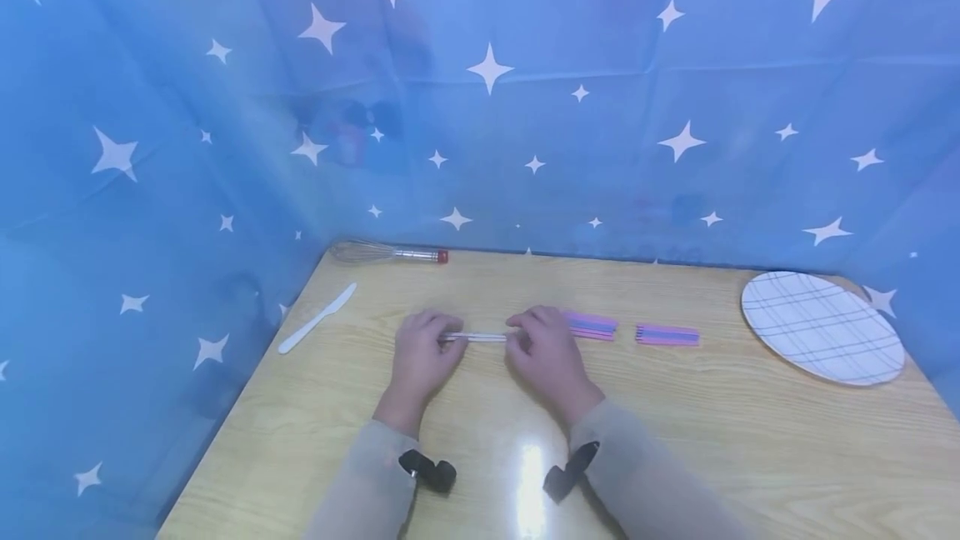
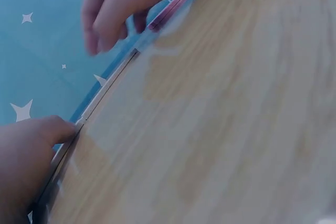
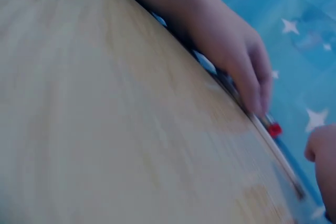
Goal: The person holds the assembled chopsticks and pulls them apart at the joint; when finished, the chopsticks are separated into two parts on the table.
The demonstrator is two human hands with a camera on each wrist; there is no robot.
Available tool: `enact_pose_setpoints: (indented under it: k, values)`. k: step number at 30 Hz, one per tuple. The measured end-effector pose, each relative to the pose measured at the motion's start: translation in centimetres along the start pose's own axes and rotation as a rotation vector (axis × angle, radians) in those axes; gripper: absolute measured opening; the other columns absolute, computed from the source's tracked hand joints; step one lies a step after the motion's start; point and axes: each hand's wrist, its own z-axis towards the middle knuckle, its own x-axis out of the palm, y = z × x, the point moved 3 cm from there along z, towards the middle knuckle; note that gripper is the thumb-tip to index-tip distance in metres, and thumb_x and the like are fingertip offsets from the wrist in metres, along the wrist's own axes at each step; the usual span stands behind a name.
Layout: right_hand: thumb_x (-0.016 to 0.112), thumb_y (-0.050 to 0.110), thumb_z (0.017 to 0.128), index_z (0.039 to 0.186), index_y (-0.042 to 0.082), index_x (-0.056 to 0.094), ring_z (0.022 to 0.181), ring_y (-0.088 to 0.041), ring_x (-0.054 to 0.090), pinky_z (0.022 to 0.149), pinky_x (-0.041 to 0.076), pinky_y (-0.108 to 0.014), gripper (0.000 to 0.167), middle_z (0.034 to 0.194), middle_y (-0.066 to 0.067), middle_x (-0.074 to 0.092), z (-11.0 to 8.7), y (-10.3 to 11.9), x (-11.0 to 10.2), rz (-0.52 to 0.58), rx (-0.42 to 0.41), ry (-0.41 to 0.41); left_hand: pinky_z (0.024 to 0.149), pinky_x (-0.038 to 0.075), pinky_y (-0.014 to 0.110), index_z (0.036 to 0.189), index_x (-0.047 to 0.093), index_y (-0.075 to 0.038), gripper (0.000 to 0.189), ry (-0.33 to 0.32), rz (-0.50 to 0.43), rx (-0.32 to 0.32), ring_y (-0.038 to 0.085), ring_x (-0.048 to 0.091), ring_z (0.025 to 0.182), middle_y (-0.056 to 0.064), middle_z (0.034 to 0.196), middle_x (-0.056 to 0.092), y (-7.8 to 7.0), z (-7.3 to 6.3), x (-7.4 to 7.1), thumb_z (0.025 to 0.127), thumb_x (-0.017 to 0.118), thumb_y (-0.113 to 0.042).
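Observation:
A few thin pale sticks lie in line across the table between the two hands. My left hand pinches their left end, with thumb and fingertips down at the tabletop. In the right wrist view, the left hand has its fingertips on the sticks, whose far end is dark. My right hand is at the other end, its fingers bent loosely. The left wrist view shows the right hand with fingers hanging apart from the sticks' dark end. Beside it lies a pink and purple bundle of thin sticks, partly hidden by that hand.
A second pink and purple bundle lies farther right, then a white checked oval plate. At the back left are a wire whisk with a red end and a white plastic knife. A blue star-printed curtain borders the table.

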Motion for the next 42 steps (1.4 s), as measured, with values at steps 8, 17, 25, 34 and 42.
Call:
enact_pose_setpoints:
  k: [8,17,25,34,42]
  values:
    - [0.073,0.031,0.100,0.110,0.020,0.082,0.092,-0.018,0.050,0.092,0.036,-0.044,0.017,0.095,0.009,0.060,0.3,1.8,2.2,-0.103,-0.005,0.054,0.114,0.035,0.057,0.105,0.082,-0.025,0.012,0.032,-0.019,0.000,0.024,0.057,0.117,-0.006,0.118,0.071,-0.2,0.2,0.0,0.094,0.082,-0.029]
    - [0.075,0.026,0.100,0.108,0.020,0.082,0.091,-0.018,0.049,0.088,0.037,-0.043,0.011,0.095,0.009,0.059,0.7,1.9,2.8,-0.124,0.013,0.102,0.115,0.034,0.057,0.104,0.082,-0.026,0.013,0.028,-0.035,-0.040,0.024,0.056,0.119,-0.005,0.121,0.071,0.4,0.1,-0.3,0.092,0.083,-0.027]
    - [0.077,0.023,0.099,0.105,0.018,0.079,0.092,-0.018,0.048,0.091,0.038,-0.043,0.009,0.094,0.009,0.057,0.6,1.7,2.5,-0.100,0.083,0.124,0.115,0.034,0.055,0.108,0.082,-0.027,0.015,0.052,-0.034,-0.031,0.022,0.056,0.120,-0.008,0.123,0.070,0.2,0.3,0.0,0.093,0.081,-0.031]
    - [0.074,0.023,0.101,0.103,0.019,0.077,0.093,-0.018,0.047,0.092,0.038,-0.043,0.006,0.094,0.010,0.057,0.7,2.0,2.2,-0.084,0.081,0.142,0.113,0.035,0.055,0.105,0.081,-0.026,0.013,0.047,-0.042,-0.036,0.022,0.056,0.120,-0.009,0.119,0.071,-0.2,0.3,-0.3,0.092,0.084,-0.029]
    - [0.074,0.026,0.101,0.102,0.022,0.077,0.094,-0.017,0.048,0.093,0.039,-0.042,0.005,0.095,0.011,0.058,0.4,2.2,2.3,-0.092,0.067,0.150,0.113,0.035,0.055,0.100,0.081,-0.026,0.011,0.035,-0.049,-0.008,0.016,0.058,0.113,-0.013,0.111,0.072,0.0,0.2,-0.3,0.091,0.087,-0.028]
